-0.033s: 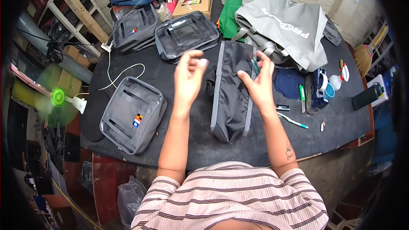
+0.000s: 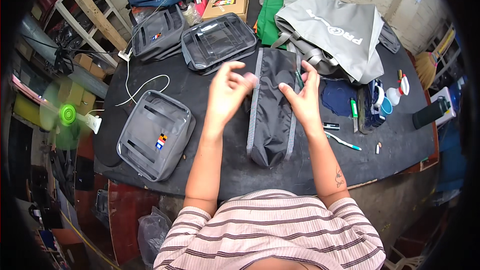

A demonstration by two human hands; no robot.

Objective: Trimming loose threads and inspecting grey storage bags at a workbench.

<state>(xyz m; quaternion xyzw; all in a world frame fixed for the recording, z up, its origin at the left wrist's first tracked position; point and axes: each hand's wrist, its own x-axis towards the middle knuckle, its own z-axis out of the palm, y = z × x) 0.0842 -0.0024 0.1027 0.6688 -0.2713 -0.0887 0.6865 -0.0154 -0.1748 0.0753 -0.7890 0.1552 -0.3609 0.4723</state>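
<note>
A black fabric bag [image 2: 272,115] with grey trimmed edges lies lengthwise on the dark table in front of me. My left hand [image 2: 229,92] is at the bag's left edge, fingers loosely bent and apart, the thumb blurred; nothing shows in it. My right hand [image 2: 306,95] is over the bag's right edge, thumb on the black fabric side. Between its fingers it holds a small dark green tool [image 2: 299,78], too thin and partly covered to tell its exact kind. Left of my forearm lies a finished-looking grey case [image 2: 155,135] with a clear top and a coloured patch.
Two more clear-topped cases [image 2: 219,42] lie at the back left, by a cardboard box [image 2: 227,4]. A big grey tote bag [image 2: 332,35] is at the back right. A toothbrush [image 2: 342,141], a spray bottle [image 2: 398,91] and a dark flask [image 2: 431,113] are on the right. A fan [image 2: 68,113] spins at far left.
My left hand has moved right, bringing its thumb to the black bag's left edge. My right hand and the bag have hardly moved.
</note>
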